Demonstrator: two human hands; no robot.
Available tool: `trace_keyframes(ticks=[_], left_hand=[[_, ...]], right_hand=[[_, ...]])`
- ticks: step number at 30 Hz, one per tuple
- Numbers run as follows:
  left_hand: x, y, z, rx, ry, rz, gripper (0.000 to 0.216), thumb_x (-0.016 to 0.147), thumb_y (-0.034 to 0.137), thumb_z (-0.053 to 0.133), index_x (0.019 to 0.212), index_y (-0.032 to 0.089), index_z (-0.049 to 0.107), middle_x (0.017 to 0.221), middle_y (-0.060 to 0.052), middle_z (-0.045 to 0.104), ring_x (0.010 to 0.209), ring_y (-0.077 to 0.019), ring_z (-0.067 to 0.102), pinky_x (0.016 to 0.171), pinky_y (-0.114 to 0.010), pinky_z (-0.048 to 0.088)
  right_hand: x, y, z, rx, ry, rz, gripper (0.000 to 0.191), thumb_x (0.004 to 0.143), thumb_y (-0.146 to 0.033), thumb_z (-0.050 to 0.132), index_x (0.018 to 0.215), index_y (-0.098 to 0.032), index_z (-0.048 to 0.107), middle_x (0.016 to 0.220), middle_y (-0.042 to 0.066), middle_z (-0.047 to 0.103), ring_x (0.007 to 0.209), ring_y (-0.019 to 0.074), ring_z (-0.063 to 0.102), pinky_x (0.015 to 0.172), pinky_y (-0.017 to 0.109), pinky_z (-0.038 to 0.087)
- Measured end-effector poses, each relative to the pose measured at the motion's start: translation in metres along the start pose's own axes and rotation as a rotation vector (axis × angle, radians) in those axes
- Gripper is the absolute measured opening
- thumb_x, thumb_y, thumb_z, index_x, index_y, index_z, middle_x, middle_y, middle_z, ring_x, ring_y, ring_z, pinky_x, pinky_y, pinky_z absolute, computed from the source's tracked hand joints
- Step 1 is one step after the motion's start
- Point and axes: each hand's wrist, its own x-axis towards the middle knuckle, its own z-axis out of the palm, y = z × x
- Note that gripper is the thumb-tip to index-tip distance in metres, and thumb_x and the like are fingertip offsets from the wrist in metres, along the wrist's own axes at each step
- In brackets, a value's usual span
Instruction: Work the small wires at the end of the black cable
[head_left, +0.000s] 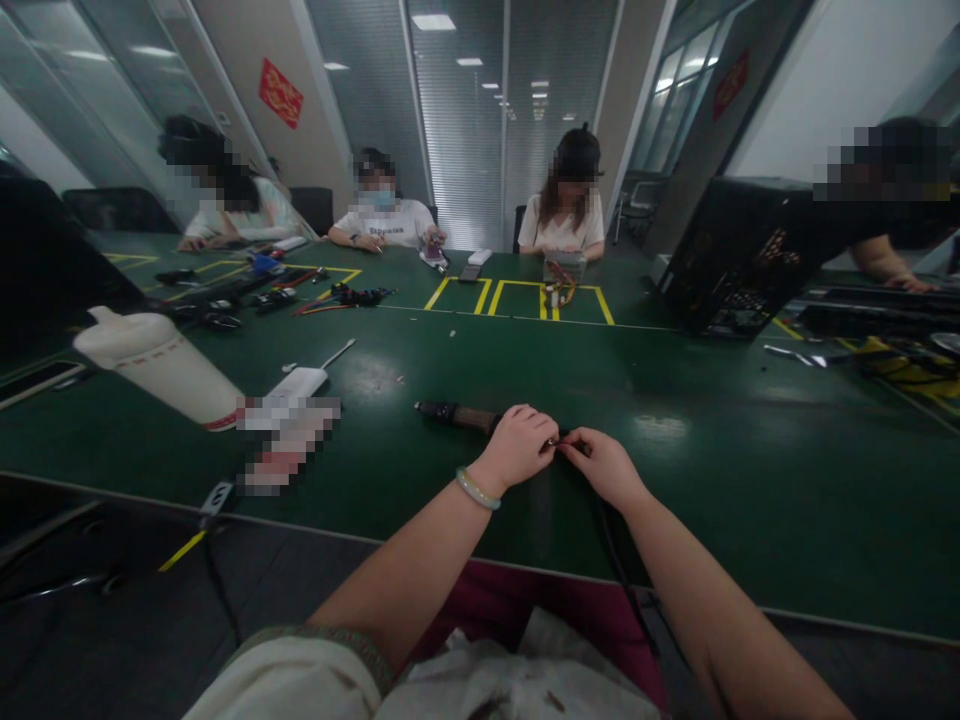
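Observation:
A dark electric screwdriver (457,415) lies on the green table, its narrow metal tip to the left. My left hand (520,442), with a pale bangle on the wrist, is closed around its rear end. My right hand (600,463) pinches a small connector at that same end, fingertips close to the left hand's. From there a black cable (613,545) runs down over the table's front edge. My fingers hide most of the joint, so I cannot tell whether the connector is plugged in.
At left, a white lidded cup (161,365) stands near a white adapter (296,390) with a short cable. Cable bundles (345,297) lie farther back. Yellow tape (517,284) marks the far side, where several people sit. A black computer case (727,260) stands at right.

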Motion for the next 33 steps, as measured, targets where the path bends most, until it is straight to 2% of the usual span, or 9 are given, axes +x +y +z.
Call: trace_keyframes(ticks=[4, 7, 10, 14, 18, 26, 33], left_hand=[[0.000, -0.003, 0.000, -0.024, -0.013, -0.004, 0.009, 0.086, 0.020, 0.057, 0.093, 0.023, 0.060, 0.101, -0.001, 0.065, 0.109, -0.0221, 0.054, 0.110, -0.049, 0.024], [0.003, -0.008, 0.000, -0.049, -0.046, 0.000, 0.008, 0.087, 0.021, 0.057, 0.093, 0.024, 0.061, 0.104, 0.000, 0.066, 0.115, -0.0229, 0.053, 0.104, -0.044, 0.033], [0.009, -0.013, -0.002, -0.054, -0.076, 0.011, 0.006, 0.087, 0.025, 0.059, 0.092, 0.025, 0.062, 0.097, 0.002, 0.067, 0.097, -0.0200, 0.061, 0.089, -0.036, 0.043], [0.012, -0.015, -0.004, -0.052, -0.104, 0.018, 0.006, 0.084, 0.030, 0.063, 0.088, 0.025, 0.063, 0.090, 0.003, 0.067, 0.087, -0.0182, 0.062, 0.079, -0.031, 0.044], [0.004, -0.008, -0.007, -0.043, -0.107, 0.008, 0.005, 0.085, 0.029, 0.063, 0.088, 0.025, 0.063, 0.091, 0.002, 0.068, 0.090, -0.0182, 0.062, 0.081, -0.031, 0.042], [-0.020, 0.018, -0.007, -0.066, -0.045, -0.023, 0.004, 0.087, 0.023, 0.061, 0.090, 0.023, 0.063, 0.101, 0.000, 0.067, 0.098, -0.0189, 0.059, 0.091, -0.036, 0.038], [-0.021, 0.016, -0.004, -0.125, -0.017, 0.002, 0.008, 0.086, 0.020, 0.061, 0.093, 0.023, 0.060, 0.103, 0.000, 0.066, 0.100, -0.0191, 0.058, 0.091, -0.036, 0.039]], right_hand=[[0.001, 0.000, 0.001, 0.003, -0.011, 0.012, 0.018, 0.086, -0.038, 0.055, 0.089, -0.024, 0.066, 0.086, 0.000, 0.068, 0.074, 0.0171, 0.059, 0.067, 0.027, 0.041], [0.000, 0.000, 0.001, -0.020, 0.001, 0.028, 0.018, 0.087, -0.038, 0.055, 0.090, -0.025, 0.067, 0.086, -0.001, 0.069, 0.073, 0.0167, 0.059, 0.065, 0.027, 0.040], [0.000, -0.003, -0.001, -0.072, 0.016, 0.049, 0.018, 0.086, -0.039, 0.056, 0.090, -0.025, 0.068, 0.086, -0.001, 0.069, 0.072, 0.0169, 0.059, 0.064, 0.027, 0.040], [-0.001, -0.006, -0.002, -0.088, 0.021, 0.067, 0.017, 0.085, -0.038, 0.057, 0.087, -0.025, 0.068, 0.086, -0.001, 0.070, 0.075, 0.0174, 0.061, 0.064, 0.026, 0.039], [-0.009, -0.008, -0.001, -0.047, 0.000, 0.044, 0.015, 0.085, -0.036, 0.057, 0.086, -0.026, 0.068, 0.085, -0.001, 0.070, 0.075, 0.0171, 0.062, 0.067, 0.026, 0.040], [-0.043, -0.019, 0.003, -0.002, 0.037, 0.119, 0.014, 0.085, -0.034, 0.056, 0.088, -0.025, 0.065, 0.080, -0.001, 0.069, 0.070, 0.0167, 0.062, 0.062, 0.025, 0.041], [-0.045, -0.017, 0.006, 0.016, 0.070, 0.108, 0.012, 0.084, -0.032, 0.058, 0.087, -0.024, 0.066, 0.081, 0.001, 0.068, 0.072, 0.0174, 0.061, 0.064, 0.026, 0.043]])
